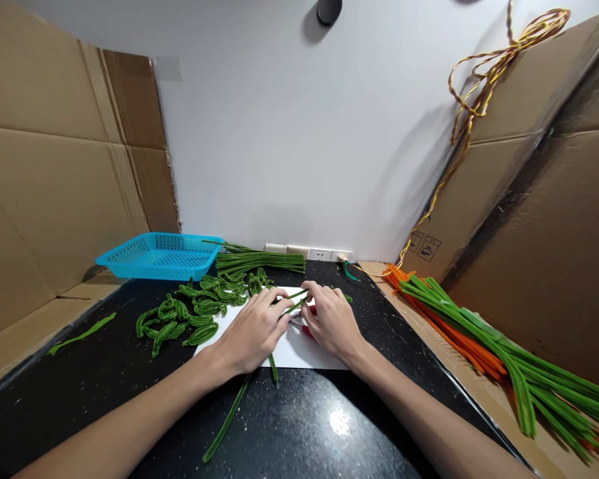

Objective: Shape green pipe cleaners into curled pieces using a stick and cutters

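Over a white sheet of paper (314, 354), my left hand (257, 326) and my right hand (333, 320) pinch green pipe cleaners (297, 303) between their fingertips. Below my left hand, long green ends (229, 420) stick out, one reaching toward the front of the dark table. A red-handled metal tool (296, 320), its kind partly hidden, lies on the paper beside the fingers of my right hand. To the left sits a pile of bent, looped green pipe cleaner pieces (199, 320).
A blue plastic basket (152, 274) stands at the back left near a bundle of straight green pipe cleaners (259, 263). Green (479, 326) and orange pipe cleaners (459, 342) lie on cardboard at right. Cardboard walls flank the table; twisted yellow wire (462, 150) hangs at right.
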`<state>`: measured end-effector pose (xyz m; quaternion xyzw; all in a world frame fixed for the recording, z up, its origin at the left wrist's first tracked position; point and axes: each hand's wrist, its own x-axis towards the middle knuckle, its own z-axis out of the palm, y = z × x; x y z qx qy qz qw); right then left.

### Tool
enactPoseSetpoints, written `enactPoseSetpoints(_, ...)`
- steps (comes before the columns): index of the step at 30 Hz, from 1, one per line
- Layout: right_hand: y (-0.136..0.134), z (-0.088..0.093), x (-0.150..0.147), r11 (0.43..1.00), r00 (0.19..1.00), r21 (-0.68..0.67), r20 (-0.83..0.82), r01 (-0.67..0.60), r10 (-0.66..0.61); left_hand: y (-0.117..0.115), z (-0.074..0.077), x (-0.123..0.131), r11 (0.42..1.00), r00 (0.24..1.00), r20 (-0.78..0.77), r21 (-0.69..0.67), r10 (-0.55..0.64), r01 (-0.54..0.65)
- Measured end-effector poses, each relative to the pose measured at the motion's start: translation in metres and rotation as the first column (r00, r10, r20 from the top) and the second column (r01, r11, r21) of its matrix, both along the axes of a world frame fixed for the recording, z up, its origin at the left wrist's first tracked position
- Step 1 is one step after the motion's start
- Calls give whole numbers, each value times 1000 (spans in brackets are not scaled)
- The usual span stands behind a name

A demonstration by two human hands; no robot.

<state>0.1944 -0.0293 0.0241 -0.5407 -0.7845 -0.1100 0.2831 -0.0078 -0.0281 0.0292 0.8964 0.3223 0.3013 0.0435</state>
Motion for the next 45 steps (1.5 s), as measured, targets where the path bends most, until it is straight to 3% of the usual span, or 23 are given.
enactPoseSetpoints(6,2,-2,2,1000,1000,-14,20,17,-17,0,0,0,1000,1000,-27,-5,14,-14)
enactPoseSetpoints(20,0,-2,-1,995,996,-43,0,-92,92,-1,2,1,1000,1000,-25,-19,11,-12)
enactPoseSetpoints(45,-1,-1,-2,991,992,-64,40,-120,123,1,-2,1,1000,999,-35,-12,-6,6)
